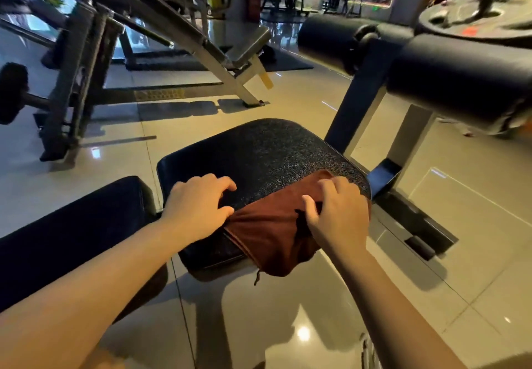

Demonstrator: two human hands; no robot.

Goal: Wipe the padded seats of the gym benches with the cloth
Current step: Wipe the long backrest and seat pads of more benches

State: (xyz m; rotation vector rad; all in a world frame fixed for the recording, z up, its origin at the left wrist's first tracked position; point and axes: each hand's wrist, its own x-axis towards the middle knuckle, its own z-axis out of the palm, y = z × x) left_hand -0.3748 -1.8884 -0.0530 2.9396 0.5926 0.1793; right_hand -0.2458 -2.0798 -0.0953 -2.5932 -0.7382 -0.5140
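Down on the padded seat [259, 150], both bare hands are at work on the cloth [270, 233], a rust-brown rag that lies across the near right part of the pad and droops over its front edge toward the floor. Left hand [198, 207] sits at the cloth's left edge: its fingers [221, 181] are bent and a little spread, tips down on the black textured vinyl, while the thumb lies along the edge of the fabric; whether it truly pinches the cloth I cannot tell. Right hand [336, 213] rests on top of the cloth, fingers curled downward into the fabric, which bunches into a dark fold just beside the thumb [311, 207].

Beside the seat on the left, with a narrow gap between, lies the long back pad [72, 233] of the same bench, also black. Beyond the seat, a dark steel post [357, 106] rises to two black foam rollers [449, 80]. A weight plate [472, 20] shows at the upper right. Across the glossy beige tiled floor [302, 95], which mirrors ceiling lights, stands an incline bench [201, 40] on a grey frame, with more machines blurred at the back of the room
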